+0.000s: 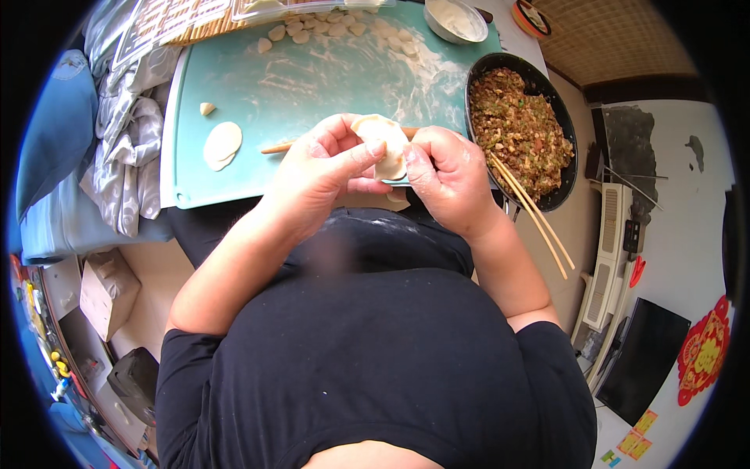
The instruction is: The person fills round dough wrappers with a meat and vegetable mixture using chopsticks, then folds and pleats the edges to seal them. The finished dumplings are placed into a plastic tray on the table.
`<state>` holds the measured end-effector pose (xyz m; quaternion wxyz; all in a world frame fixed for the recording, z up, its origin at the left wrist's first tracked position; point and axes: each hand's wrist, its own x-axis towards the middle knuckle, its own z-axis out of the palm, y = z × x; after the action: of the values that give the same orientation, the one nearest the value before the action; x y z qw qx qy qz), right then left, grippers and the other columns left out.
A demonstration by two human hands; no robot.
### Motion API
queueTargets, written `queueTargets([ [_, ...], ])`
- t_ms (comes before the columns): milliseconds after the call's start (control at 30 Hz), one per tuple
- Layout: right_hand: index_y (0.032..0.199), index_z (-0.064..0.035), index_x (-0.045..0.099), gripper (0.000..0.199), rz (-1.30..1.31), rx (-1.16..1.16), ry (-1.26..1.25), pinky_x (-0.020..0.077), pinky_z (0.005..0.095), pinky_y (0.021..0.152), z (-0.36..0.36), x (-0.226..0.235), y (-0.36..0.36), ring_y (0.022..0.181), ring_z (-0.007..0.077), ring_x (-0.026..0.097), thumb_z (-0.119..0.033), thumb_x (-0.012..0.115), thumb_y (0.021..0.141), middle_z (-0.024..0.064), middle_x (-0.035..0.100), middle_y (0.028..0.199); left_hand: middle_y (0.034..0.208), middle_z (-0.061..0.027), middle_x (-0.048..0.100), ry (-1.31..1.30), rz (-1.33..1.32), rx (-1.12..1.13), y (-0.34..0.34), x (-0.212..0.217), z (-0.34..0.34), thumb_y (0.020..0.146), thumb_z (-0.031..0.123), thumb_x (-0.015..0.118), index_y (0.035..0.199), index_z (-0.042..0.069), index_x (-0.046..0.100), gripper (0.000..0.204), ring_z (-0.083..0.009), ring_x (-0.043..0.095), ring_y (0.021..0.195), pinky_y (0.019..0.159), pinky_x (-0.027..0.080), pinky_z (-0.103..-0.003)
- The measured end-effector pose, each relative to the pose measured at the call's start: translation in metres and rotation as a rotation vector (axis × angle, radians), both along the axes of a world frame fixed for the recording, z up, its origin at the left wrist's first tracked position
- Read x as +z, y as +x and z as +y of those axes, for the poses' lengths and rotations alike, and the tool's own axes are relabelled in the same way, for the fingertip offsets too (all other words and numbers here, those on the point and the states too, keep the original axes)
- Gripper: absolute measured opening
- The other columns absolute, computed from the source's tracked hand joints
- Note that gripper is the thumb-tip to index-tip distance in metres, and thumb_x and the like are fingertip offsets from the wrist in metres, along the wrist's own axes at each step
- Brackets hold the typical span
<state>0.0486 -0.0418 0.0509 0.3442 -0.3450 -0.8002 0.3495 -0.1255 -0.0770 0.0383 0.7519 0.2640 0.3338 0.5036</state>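
Observation:
Between my two hands, above the near edge of a floury green board [312, 94], is a dumpling [380, 139] of pale dough, folded over. My left hand [340, 152] supports it from the left, thumb on its front. The fingers of my right hand [444, 168] pinch its right edge, thumb and forefinger pressed together. Behind my hands lies a wooden rolling pin [276, 148], mostly hidden. Flat round wrappers [223, 142] overlap on the board's left side, with one small dough piece [207, 109] beyond them.
A black pan [574, 148] of minced filling [519, 129] stands at the right, chopsticks [535, 219] leaning out over its near rim. Several dough pieces [336, 30] lie along the far side by a bowl of flour [455, 19]. Crumpled grey fabric [133, 141] borders the board's left.

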Motion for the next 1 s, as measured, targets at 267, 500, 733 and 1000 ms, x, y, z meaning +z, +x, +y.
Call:
queueTargets([
  [267, 0.077, -0.0006, 0.054, 0.014, 0.050, 0.011, -0.182, 0.0404, 0.0309, 0.055, -0.002, 0.000, 0.009, 0.060, 0.0207, 0.050, -0.012, 0.055, 0.086, 0.0103, 0.051, 0.064, 0.103, -0.0083, 0.056, 0.036, -0.009, 0.008, -0.001, -0.003, 0.002, 0.084, 0.014, 0.060, 0.112, 0.001, 0.050, 0.032, -0.0112, 0.057, 0.085, 0.066, 0.053, -0.023],
  [500, 0.081, -0.0063, 0.059, 0.012, 0.099, -0.085, 0.325, 0.0433, 0.0292, 0.059, -0.005, 0.018, 0.001, 0.067, 0.0238, 0.053, -0.005, 0.066, 0.072, 0.0077, 0.056, 0.082, 0.104, -0.0097, 0.056, 0.131, 0.059, 0.117, 0.001, -0.012, 0.000, 0.081, 0.011, 0.065, 0.109, 0.001, 0.051, 0.034, -0.0153, 0.059, 0.089, 0.066, 0.053, -0.023],
  [733, 0.086, -0.0039, 0.061, 0.024, -0.110, -0.015, 0.526, 0.0419, 0.0316, 0.061, -0.002, 0.026, 0.003, 0.070, 0.0231, 0.051, 0.003, 0.067, 0.065, 0.0088, 0.054, 0.080, 0.103, -0.0122, 0.061, 0.286, 0.132, 0.158, 0.002, -0.010, -0.004, 0.077, 0.007, 0.068, 0.108, 0.000, 0.050, 0.036, -0.0166, 0.060, 0.091, 0.072, 0.052, -0.026],
  [1000, 0.079, -0.0047, 0.057, 0.015, -0.071, -0.002, 0.375, 0.0427, 0.0297, 0.060, -0.003, 0.028, 0.002, 0.069, 0.0223, 0.052, 0.000, 0.066, 0.068, 0.0071, 0.054, 0.077, 0.104, -0.0147, 0.061, 0.336, 0.188, 0.193, 0.003, -0.008, -0.006, 0.078, 0.005, 0.067, 0.108, -0.001, 0.050, 0.036, -0.0168, 0.060, 0.092, 0.075, 0.051, -0.027],
])
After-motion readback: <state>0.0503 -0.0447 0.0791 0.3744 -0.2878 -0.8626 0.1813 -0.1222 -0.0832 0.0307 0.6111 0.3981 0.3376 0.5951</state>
